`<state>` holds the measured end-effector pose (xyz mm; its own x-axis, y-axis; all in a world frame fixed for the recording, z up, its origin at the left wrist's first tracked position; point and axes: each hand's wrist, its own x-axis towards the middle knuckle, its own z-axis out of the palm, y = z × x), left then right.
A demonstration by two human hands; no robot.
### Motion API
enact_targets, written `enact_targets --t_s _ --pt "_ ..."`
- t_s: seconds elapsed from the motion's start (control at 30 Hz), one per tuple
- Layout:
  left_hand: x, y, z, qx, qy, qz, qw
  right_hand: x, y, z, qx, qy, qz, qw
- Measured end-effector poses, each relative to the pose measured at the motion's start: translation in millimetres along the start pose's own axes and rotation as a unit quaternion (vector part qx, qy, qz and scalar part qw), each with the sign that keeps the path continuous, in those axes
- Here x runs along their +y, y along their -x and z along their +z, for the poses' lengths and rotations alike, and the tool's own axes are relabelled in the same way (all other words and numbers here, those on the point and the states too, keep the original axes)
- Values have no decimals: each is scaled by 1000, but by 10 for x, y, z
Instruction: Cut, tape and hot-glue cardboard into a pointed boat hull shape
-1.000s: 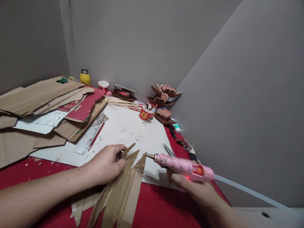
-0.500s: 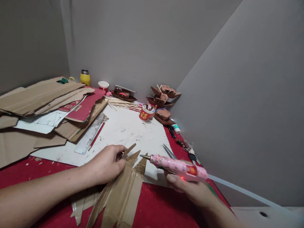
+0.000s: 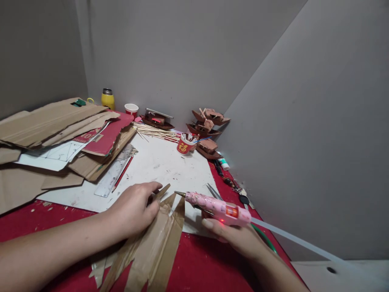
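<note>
Pinched at its pointed far end, a long brown cardboard piece (image 3: pixel 154 247) is held by my left hand (image 3: pixel 136 207). Its tip splits into several narrow points, and tape shines on its surface. My right hand (image 3: pixel 234 235) is wrapped round a pink hot glue gun (image 3: pixel 217 207) with a small red light on. The metal nozzle points left, close to the cardboard's points; whether they touch I cannot tell. A clear glue stick (image 3: pixel 291 235) sticks out of the back of the gun. Behind the gun lie the metal tips of scissors or tweezers (image 3: pixel 214 191), partly hidden.
Cardboard sheets (image 3: pixel 54 121) are stacked at the left. A ruler (image 3: pixel 112 174) and red pencil (image 3: pixel 122 174) lie on a white board (image 3: pixel 152 162). Further back are thin sticks (image 3: pixel 154 132), a red paper cup (image 3: pixel 186 145), small brown model boats (image 3: pixel 208 148) and a yellow bottle (image 3: pixel 107 99). Grey walls enclose the table.
The glue gun and my right hand have moved left and slightly up, bringing the nozzle nearer the cardboard's tip. My left hand keeps its hold, and the cardboard has shifted slightly left.
</note>
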<state>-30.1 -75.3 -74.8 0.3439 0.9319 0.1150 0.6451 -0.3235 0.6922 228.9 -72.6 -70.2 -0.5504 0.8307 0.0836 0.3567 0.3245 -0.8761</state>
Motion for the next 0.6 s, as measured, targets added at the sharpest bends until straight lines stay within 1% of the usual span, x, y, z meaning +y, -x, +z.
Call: enact_targets --t_s 0.1,0.17,0.3,0.37,0.43,0.5,0.6 --pt "-18 22 11 54 -59 35 996 -36 -14 30 -14 -12 14 1000" --pt "-27 35 19 92 -81 75 990 -57 -18 65 -25 -29 40 998" --pt "-21 53 33 155 -82 170 970 -67 -23 158 -45 -75 155 984" --pt "-6 65 35 167 -79 208 961 -82 -29 208 -46 -89 201 974" --pt "13 86 32 173 -81 236 953 -123 -42 260 -44 -96 227 968" --pt "31 116 26 177 -85 259 946 -183 -65 316 -39 -98 235 966" --pt "49 159 20 179 -93 281 938 -264 -113 409 -38 -126 219 967"
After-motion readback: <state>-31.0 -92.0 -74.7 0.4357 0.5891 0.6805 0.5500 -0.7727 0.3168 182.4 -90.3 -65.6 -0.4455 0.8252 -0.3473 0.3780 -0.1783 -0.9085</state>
